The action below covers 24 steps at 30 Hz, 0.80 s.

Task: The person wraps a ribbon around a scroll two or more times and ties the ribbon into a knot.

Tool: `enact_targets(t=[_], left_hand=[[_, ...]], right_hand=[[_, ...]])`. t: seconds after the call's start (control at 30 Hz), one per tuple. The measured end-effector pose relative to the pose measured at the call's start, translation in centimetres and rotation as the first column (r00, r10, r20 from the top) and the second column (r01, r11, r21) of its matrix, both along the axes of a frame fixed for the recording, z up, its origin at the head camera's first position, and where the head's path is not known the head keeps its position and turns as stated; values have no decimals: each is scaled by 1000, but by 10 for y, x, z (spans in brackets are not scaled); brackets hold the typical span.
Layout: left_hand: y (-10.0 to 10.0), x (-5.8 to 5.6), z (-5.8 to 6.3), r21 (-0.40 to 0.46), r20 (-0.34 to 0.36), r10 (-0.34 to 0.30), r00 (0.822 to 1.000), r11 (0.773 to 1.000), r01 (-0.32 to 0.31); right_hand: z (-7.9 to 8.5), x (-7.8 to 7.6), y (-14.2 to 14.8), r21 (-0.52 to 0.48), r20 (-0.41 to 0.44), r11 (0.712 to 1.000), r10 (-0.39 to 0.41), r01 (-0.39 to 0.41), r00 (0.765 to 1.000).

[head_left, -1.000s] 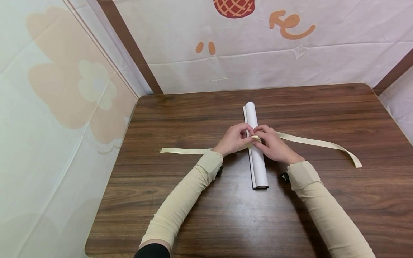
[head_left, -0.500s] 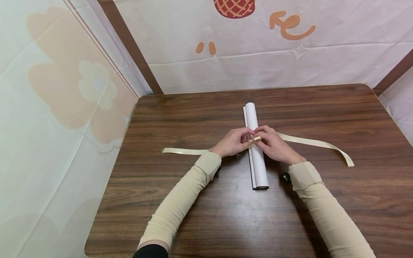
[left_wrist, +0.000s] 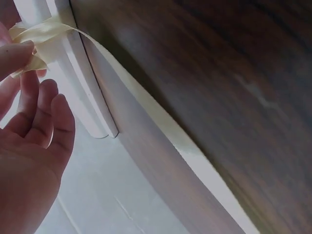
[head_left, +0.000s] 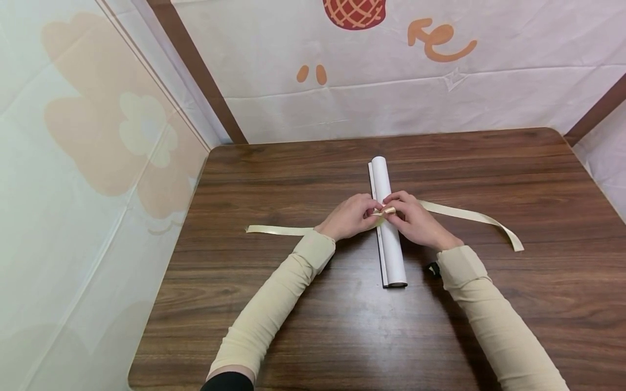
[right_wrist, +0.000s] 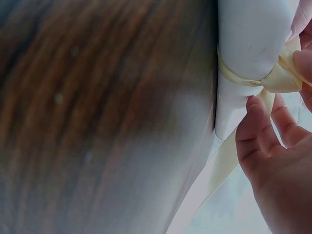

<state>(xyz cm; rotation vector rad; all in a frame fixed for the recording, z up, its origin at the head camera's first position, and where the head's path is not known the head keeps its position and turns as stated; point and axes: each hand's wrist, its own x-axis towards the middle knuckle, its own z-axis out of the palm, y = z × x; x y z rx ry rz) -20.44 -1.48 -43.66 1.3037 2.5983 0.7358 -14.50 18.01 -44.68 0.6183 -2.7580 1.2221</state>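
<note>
A white rolled-up scroll [head_left: 392,255] lies lengthwise on the table, a flat strip along its left side. Round its middle goes a cream ribbon [head_left: 464,210], with one tail out to each side. My left hand [head_left: 349,217] pinches the ribbon over the scroll between thumb and fingers. From the right, my right hand [head_left: 413,220] also pinches it, and a small loop shows between the fingertips. The right wrist view shows a ribbon band [right_wrist: 236,77] close around the scroll and a folded part at the fingers. Fingers partly hide the crossing.
The brown wood-grain table [head_left: 313,336] has rounded corners. A printed white curtain [head_left: 293,108] hangs behind it, and another pale one [head_left: 98,217] stands along the left edge. A dark wrist device [head_left: 433,269] shows under the right cuff.
The ribbon's right tail has slid leftward along the table, toward the scroll. My left hand has shifted slightly down and left. The small loop has turned between the fingertips; the scroll stays put.
</note>
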Motion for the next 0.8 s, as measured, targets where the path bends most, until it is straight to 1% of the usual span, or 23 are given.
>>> enact_targets(t=[0.07,0.27,0.4,0.5,0.6,0.67,0.8], left_hand=[[-1,1,-1,-14,-23,6,1000,1000,-6],[-5,2,-1,-26,-61,23,998,999,-25],[-7,3,1,-57,-88,12,996,998,-17],[-8,3,2,-107,-126,-5,992,994,-9],[-8,4,3,-187,-174,-23,984,982,-10],[-9,3,3,-246,-207,-32,978,969,-21],[-13,3,2,-328,-236,-17,972,943,-64]], right_hand=[[0,0,0,4,-9,1000,-2,2,1000],[0,1,1,1,-31,1000,-14,14,999],[0,2,1,-4,-34,1000,-13,13,999],[0,1,1,-8,-36,1000,-11,11,999],[0,1,1,-9,-35,1000,-10,10,999],[0,1,1,-7,-32,1000,-12,12,999],[0,2,2,2,-19,1000,-17,17,1000]])
